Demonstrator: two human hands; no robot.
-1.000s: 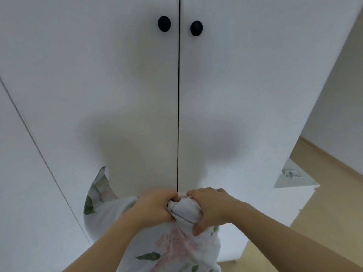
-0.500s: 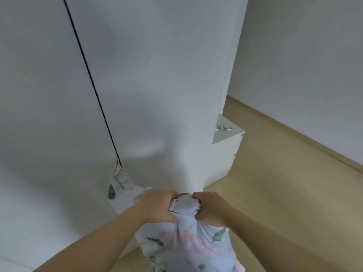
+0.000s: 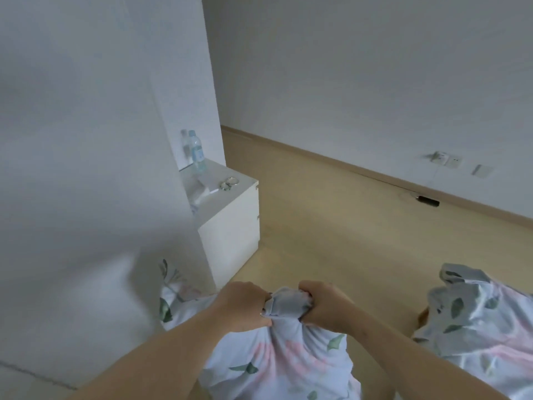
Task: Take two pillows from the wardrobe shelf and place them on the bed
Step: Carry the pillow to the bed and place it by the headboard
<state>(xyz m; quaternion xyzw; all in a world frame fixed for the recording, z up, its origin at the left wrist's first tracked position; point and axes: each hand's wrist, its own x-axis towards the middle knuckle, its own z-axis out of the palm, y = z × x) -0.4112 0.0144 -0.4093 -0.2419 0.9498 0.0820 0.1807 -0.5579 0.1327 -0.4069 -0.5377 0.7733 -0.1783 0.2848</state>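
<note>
With my left hand [image 3: 240, 306] and right hand [image 3: 326, 306] both clenched on the pillow [image 3: 277, 359] hanging below them, I'm mid-carry and must next swing it right onto the bed [image 3: 484, 321].

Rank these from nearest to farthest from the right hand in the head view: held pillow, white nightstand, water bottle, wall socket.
From the right hand:
1. Held pillow, gripped in it.
2. White nightstand, ahead to the left.
3. Water bottle, at the nightstand's back, by the wardrobe.
4. Wall socket, on the far wall, right.

Left hand [image 3: 240, 306], right hand [image 3: 327, 306] clench floral pillow [image 3: 277, 359] top; wardrobe [image 3: 86, 140] left.
</note>
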